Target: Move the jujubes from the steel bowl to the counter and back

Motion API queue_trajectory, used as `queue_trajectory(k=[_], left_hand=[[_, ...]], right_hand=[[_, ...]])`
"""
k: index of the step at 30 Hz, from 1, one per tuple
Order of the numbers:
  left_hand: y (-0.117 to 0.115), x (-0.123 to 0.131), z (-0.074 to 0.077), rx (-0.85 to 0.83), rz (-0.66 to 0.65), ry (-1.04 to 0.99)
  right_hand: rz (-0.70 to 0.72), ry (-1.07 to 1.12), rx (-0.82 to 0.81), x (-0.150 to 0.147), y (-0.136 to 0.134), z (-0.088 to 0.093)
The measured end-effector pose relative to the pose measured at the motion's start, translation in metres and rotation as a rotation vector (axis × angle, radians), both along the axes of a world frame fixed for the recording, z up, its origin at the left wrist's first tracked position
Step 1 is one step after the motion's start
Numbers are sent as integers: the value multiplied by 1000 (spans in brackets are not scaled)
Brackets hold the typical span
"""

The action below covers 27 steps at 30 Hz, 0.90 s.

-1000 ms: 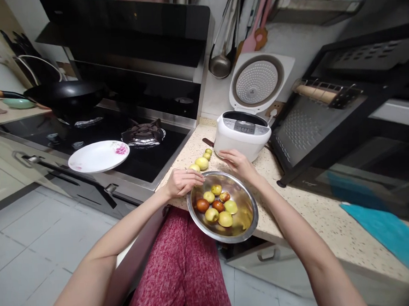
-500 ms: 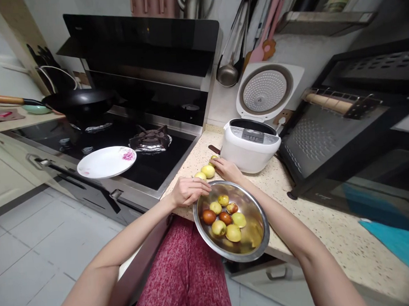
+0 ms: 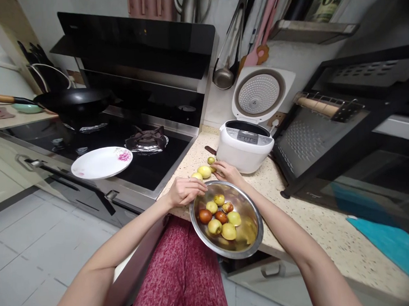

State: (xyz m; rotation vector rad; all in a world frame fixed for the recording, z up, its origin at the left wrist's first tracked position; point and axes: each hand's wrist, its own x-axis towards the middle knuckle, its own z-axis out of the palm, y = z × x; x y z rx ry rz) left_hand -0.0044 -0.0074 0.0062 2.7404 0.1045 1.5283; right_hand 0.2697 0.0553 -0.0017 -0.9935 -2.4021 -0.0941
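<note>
A steel bowl [image 3: 251, 214] tilts at the counter's front edge, with several yellow-green and red-brown jujubes [image 3: 229, 231] inside it. My left hand [image 3: 186, 191] is closed on the bowl's upper left rim. Beyond the bowl, my right hand [image 3: 228, 173] bends its fingers round a small jujube [image 3: 213, 169] on the counter, mostly covered by the fingertips. Just past those fingers lies a greenish jujube [image 3: 211, 160]. Two larger yellow ones, the nearer jujube [image 3: 196, 176] and its neighbour [image 3: 204, 172], rest between my hands.
A white rice cooker [image 3: 244, 148] with its lid up stands behind my right hand, beside a dark brown handle [image 3: 210, 150]. On the left, a white plate [image 3: 101, 163] overhangs the stove's front edge, and a wok [image 3: 75, 103] sits on a burner. A black oven [image 3: 363, 138] borders the right.
My right hand has drawn back slightly from the far jujube, which now shows uncovered, and its fingers are at a nearer one. My left hand stays at the bowl; the view has shifted a little.
</note>
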Motion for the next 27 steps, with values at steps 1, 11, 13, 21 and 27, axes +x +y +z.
queue_trajectory(k=[1,11,13,21,27], left_hand=[[0,0,0,0,0,1],[1,1,-1,19,-7,-25],[1,1,-1,22,-15,-30],[2,0,-4,34,6,-16],[0,-2,-2,33,27,12]], right_hand=[[11,33,-18,1,-3,0],[-44,205,-42,3,-13,5],[-39,301,-16,10,-23,13],[177,369,-214,28,-88,57],[345,92,-292,24,-109,72]])
